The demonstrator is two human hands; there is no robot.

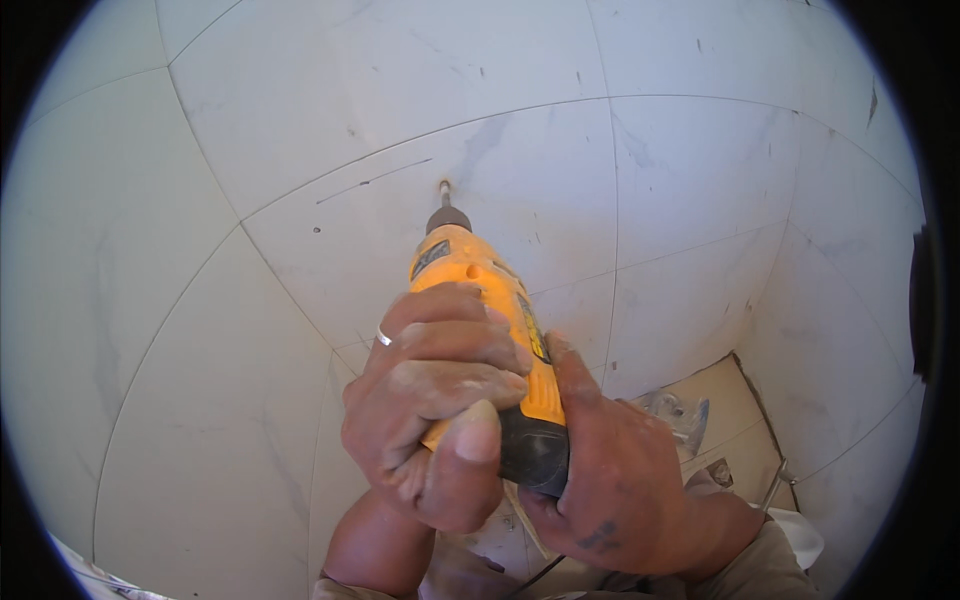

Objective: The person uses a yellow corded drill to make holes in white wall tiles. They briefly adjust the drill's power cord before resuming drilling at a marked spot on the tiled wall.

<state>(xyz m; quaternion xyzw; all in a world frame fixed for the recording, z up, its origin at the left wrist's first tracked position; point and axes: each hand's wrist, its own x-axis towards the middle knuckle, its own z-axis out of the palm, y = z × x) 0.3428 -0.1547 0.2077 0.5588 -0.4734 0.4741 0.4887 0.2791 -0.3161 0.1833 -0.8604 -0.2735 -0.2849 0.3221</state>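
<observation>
A yellow and black power drill point(462, 262) points away from me at a white tiled wall point(540, 190). Its bit point(445, 193) meets a tile at a small brownish hole. My left hand point(430, 400), with a ring on one finger, wraps over the top and left side of the drill body. Behind it, my right hand point(620, 470) grips the rear of the drill on the right; its fingers are mostly hidden by the tool. Left of the bit, a pencil-like line point(374, 181) and a small dark hole point(317, 230) mark the same tile.
Walls meet in corners at left and right. Low at the right, clear plastic wrapping point(680, 415) lies on the floor point(725, 400). Near it are a metal pipe fitting point(776, 482) and a white rounded fixture point(800, 538). A dark cord point(543, 574) runs below my hands.
</observation>
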